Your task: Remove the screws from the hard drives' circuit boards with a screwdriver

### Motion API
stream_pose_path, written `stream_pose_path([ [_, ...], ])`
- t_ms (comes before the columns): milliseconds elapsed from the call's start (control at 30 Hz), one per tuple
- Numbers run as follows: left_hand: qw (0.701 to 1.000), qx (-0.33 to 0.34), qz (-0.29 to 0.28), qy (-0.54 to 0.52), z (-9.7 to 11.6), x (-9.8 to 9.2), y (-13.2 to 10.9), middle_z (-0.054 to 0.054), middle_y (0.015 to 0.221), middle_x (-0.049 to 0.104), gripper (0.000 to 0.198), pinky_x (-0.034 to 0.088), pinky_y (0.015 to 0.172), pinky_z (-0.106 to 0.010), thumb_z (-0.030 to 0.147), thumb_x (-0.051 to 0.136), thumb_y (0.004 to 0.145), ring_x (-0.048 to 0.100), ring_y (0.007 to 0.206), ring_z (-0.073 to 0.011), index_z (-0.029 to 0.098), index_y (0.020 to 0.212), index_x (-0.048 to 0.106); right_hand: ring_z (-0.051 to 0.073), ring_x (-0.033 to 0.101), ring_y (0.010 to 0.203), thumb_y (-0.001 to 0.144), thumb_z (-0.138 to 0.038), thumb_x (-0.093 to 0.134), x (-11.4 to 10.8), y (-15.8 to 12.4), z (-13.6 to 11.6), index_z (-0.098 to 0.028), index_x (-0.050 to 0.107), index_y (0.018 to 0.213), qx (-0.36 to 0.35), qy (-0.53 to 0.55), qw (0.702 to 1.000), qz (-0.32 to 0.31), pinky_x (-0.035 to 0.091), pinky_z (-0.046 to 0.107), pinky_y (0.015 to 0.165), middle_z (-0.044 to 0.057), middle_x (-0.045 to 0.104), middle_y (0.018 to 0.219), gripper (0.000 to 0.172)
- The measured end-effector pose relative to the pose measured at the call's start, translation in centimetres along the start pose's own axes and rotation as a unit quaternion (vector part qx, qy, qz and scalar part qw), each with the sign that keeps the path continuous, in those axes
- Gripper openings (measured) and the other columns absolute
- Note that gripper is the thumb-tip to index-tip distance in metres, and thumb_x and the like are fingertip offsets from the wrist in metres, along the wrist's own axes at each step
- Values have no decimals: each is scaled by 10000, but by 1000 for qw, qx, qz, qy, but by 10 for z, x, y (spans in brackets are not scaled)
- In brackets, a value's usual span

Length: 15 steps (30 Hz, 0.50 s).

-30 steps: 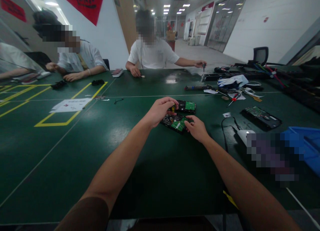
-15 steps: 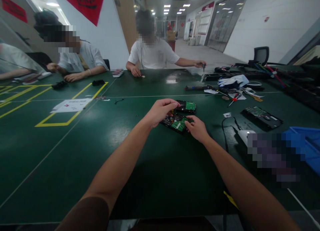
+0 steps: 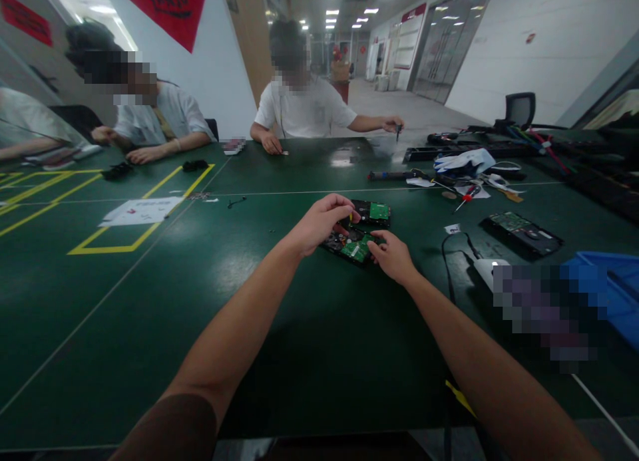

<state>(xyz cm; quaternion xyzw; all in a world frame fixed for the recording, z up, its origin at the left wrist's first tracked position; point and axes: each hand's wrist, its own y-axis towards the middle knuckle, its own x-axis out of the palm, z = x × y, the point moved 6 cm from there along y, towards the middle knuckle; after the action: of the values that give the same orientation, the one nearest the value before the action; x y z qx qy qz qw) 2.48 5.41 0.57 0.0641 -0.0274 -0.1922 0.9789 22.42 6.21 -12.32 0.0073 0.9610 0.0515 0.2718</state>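
A hard drive lies on the green table with its circuit board facing up. My left hand is over its far left side, fingers pinched together. A bit of yellow shows at those fingertips, but the thing they hold is mostly hidden. With thumb and fingers, my right hand grips the right edge of the same drive. Just behind it is a second hard drive, also with a green board on top. Another hard drive rests farther to the right.
A red screwdriver lies near white gloves and a dark tool. On the right are a cable and a blue bin. Paper lies by yellow tape at left. Co-workers sit across the table.
My left hand's fingers have shifted slightly over the hard drive, and the yellow part shows more clearly. My right hand keeps its grip. The co-worker opposite has moved a hand slightly left.
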Motion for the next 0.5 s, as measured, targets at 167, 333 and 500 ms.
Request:
stream_pose_path([
  [167,1000,1,-11,12,2,2,-1,-89,997,703,108,509,690,-260,269,603,908,639,927,-180,163,920,621,136,660,591,924,-364,630,0,1,1,-173,604,1280,-3,-7,1000,0,510,238,544,17,679,763,404],
  [333,999,5,-20,41,1,1,1,-74,1029,686,167,493,695,-251,292,599,906,609,902,-164,165,929,705,135,654,585,931,-346,616,1,1,2,-168,602,1281,1,-2,1000,-3,513,243,546,19,681,763,393],
  [500,999,5,-3,54,1,-3,2,-73,1073,694,183,490,704,-259,296,592,904,606,933,-174,183,935,733,137,655,584,925,-354,623,1,0,-1,-172,598,1289,2,5,1000,-2,513,244,539,17,681,767,408],
])
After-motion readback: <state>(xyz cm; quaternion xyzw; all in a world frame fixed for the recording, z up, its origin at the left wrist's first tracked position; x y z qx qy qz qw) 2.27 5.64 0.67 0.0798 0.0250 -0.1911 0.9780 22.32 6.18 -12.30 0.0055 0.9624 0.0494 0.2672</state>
